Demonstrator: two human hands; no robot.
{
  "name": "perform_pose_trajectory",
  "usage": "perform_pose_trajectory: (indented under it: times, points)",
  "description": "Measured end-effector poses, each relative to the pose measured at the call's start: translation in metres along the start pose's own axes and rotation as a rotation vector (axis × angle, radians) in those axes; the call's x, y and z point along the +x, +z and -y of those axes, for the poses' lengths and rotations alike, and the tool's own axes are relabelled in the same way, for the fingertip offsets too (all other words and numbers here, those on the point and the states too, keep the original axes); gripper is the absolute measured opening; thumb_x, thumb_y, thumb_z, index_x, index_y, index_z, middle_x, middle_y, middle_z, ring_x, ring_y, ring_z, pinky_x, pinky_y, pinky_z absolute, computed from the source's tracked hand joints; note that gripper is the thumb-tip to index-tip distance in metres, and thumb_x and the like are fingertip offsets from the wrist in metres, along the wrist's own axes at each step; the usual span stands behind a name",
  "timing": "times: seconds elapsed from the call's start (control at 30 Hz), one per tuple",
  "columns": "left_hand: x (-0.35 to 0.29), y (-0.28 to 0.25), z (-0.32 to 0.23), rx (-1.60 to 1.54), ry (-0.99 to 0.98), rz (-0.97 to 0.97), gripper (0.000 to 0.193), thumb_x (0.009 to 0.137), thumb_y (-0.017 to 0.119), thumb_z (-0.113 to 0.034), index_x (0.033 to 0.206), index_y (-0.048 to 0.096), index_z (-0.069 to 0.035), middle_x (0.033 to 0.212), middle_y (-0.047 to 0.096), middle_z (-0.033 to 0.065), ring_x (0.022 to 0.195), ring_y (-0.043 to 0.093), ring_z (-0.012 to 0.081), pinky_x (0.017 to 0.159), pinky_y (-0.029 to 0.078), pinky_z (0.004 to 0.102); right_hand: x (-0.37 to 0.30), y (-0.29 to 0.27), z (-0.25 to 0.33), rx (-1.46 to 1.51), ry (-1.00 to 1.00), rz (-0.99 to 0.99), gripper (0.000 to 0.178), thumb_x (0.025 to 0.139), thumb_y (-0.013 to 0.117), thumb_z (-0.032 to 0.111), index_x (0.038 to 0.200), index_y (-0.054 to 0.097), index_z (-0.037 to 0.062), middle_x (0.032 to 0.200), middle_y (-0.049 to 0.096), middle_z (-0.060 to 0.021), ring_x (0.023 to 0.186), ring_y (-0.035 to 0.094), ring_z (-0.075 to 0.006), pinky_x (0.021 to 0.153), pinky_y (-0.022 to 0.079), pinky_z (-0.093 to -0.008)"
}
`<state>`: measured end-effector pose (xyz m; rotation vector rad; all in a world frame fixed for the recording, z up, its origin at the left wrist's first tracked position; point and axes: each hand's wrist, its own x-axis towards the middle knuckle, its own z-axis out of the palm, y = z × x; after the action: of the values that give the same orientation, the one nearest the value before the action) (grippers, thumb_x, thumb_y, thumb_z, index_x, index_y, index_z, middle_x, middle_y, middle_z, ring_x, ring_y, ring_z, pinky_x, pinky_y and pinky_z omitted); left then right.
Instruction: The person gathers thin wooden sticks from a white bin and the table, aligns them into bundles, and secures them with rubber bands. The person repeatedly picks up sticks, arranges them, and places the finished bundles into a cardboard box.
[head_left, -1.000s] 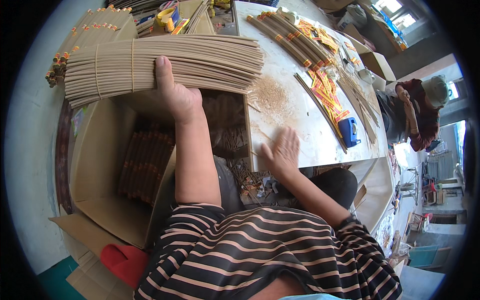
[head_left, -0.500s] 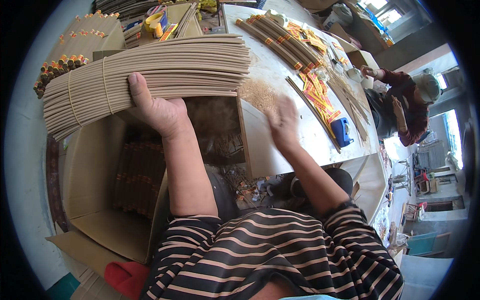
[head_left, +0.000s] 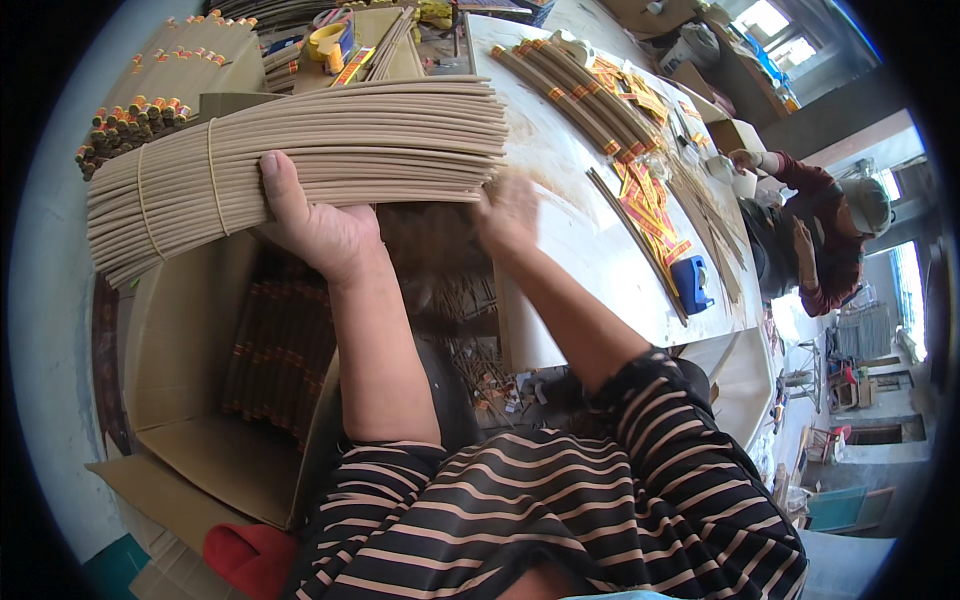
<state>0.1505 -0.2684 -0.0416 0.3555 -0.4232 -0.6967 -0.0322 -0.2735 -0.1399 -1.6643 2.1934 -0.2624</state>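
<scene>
A thick bundle of tan incense sticks point(head_left: 330, 130) lies across my left hand point(head_left: 330, 240), thumb on top and the other fingers hidden beneath. Two rubber bands point(head_left: 212, 175) circle the bundle toward its left end. By the bundle's right end, at the left edge of the white table point(head_left: 580, 290), is my right hand point(head_left: 512, 218). Motion smears its fingers, so their hold does not show. A thin spread of brown dust point(head_left: 550, 150) covers the tabletop just beyond it.
Banded incense bundles point(head_left: 575, 90), red-yellow labels point(head_left: 645, 205) and a blue tape dispenser point(head_left: 692, 284) occupy the table. An open carton point(head_left: 165, 370) with dark bundles stands lower left. More bundles point(head_left: 185, 70) are stacked far left. A co-worker point(head_left: 835, 220) sits across the table.
My right hand has swept left across the tabletop to its edge. The dust heap there has shrunk to a thin spread. My left hand still holds the bundle.
</scene>
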Motion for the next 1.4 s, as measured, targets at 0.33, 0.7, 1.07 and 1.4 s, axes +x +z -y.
perform_pose_trajectory:
  times: [0.33, 0.7, 1.07, 1.4]
  points:
    - [-0.002, 0.011, -0.016, -0.037, -0.009, -0.019, 0.059, 0.083, 0.058, -0.036, 0.126, 0.041, 0.001, 0.123, 0.049, 0.0137, 0.113, 0.047, 0.0264, 0.099, 0.037, 0.0422, -0.014, -0.034, -0.065, 0.202, -0.117, -0.343, 0.065, 0.094, 0.038, 0.041, 0.138, 0.028, -0.0049, 0.144, 0.027, -0.0235, 0.137, 0.02, -0.0339, 0.113, 0.013, -0.039]
    - [0.002, 0.006, -0.016, 0.027, -0.002, -0.078, 0.058, 0.083, 0.056, -0.039, 0.125, 0.043, -0.001, 0.122, 0.049, 0.0147, 0.113, 0.048, 0.0283, 0.098, 0.039, 0.044, 0.046, -0.017, -0.019, -0.109, -0.059, -0.045, 0.082, 0.09, 0.028, 0.059, 0.143, 0.015, -0.0009, 0.151, 0.008, -0.0196, 0.141, 0.002, -0.0288, 0.114, -0.001, -0.0348]
    - [-0.005, 0.019, -0.012, -0.031, 0.018, 0.052, 0.061, 0.084, 0.057, -0.038, 0.126, 0.043, 0.003, 0.123, 0.049, 0.0152, 0.113, 0.048, 0.0265, 0.099, 0.039, 0.041, 0.046, 0.004, -0.036, -0.065, -0.235, -0.597, 0.044, 0.087, 0.056, 0.021, 0.125, 0.051, 0.0017, 0.125, 0.051, -0.0208, 0.12, 0.044, -0.0335, 0.101, 0.034, -0.0394]
    - [-0.029, 0.041, -0.009, 0.001, 0.06, 0.203, 0.054, 0.071, 0.074, -0.014, 0.117, 0.049, 0.001, 0.111, 0.055, 0.0112, 0.102, 0.055, 0.0224, 0.093, 0.046, 0.0387, -0.034, -0.106, -0.046, 1.071, -0.432, -0.313, 0.035, 0.094, 0.053, 0.028, 0.113, 0.06, 0.0, 0.11, 0.062, -0.0108, 0.107, 0.055, -0.017, 0.095, 0.04, -0.0289]
